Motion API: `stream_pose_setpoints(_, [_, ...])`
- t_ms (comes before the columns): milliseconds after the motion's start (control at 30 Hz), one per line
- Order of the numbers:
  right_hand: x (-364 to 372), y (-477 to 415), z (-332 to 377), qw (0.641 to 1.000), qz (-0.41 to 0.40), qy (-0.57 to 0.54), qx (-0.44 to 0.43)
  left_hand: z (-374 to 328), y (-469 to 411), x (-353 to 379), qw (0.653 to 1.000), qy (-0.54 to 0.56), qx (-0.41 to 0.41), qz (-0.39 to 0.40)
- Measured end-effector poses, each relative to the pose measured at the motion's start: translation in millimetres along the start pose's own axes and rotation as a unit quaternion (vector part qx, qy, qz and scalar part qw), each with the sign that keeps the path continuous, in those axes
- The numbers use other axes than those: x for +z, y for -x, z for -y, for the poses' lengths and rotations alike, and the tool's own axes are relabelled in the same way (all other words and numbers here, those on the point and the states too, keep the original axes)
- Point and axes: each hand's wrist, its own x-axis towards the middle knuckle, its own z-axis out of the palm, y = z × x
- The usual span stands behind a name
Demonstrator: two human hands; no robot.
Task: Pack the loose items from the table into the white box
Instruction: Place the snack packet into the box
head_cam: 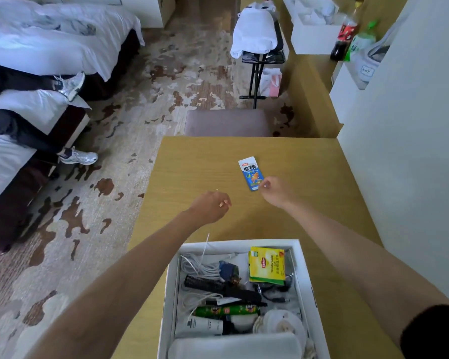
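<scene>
Wooden table (192,164) in a hotel room, nearly cleared. One loose item left: blue snack packet (251,172), flat, beyond the white box (305,270), which sits at my near edge, already crowded. My right hand (275,190) pinches the packet's near end. My left hand (213,206) is loosely curled, seemingly around a small pale object; cannot identify it. Next: lift the packet, bring it back over the box, drop it into a gap.

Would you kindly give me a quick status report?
Right hand pinching blue snack packet. Left hand curled, apparently empty. White box nearly full. Nothing in the way.
</scene>
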Motion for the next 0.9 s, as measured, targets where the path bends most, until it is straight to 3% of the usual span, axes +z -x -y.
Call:
stream_pose_setpoints(167, [24.9, -81.5, -6.2, 0.994, -0.017, 0.091, 0.052, 20.6, -11.7, 9.6, 0.997, 0.058, -0.041, 0.031])
stream_pose_setpoints(267, [41.2, -111.5, -12.7, 0.993, -0.022, 0.085, 0.076, 28.2, -5.8, 16.4, 0.993, 0.108, -0.047, 0.03])
stream_pose_setpoints(467, [53.4, -125.1, -28.6, 0.991, 0.024, 0.027, 0.132, 31.7, 11.2, 32.4, 0.997, 0.043, 0.022, 0.062])
stream_pose_setpoints(700, [15.5, -43.8, -13.1, 0.979, 0.072, -0.183, 0.052, 20.9, 29.2, 36.8, 0.985, 0.033, 0.104, 0.133])
stream_pose_setpoints(900, [-35.7, 55.8, -29.1, 0.98, 0.109, -0.167, -0.009, 21.4, 42.0, 32.8, 0.965, -0.135, 0.199, 0.107])
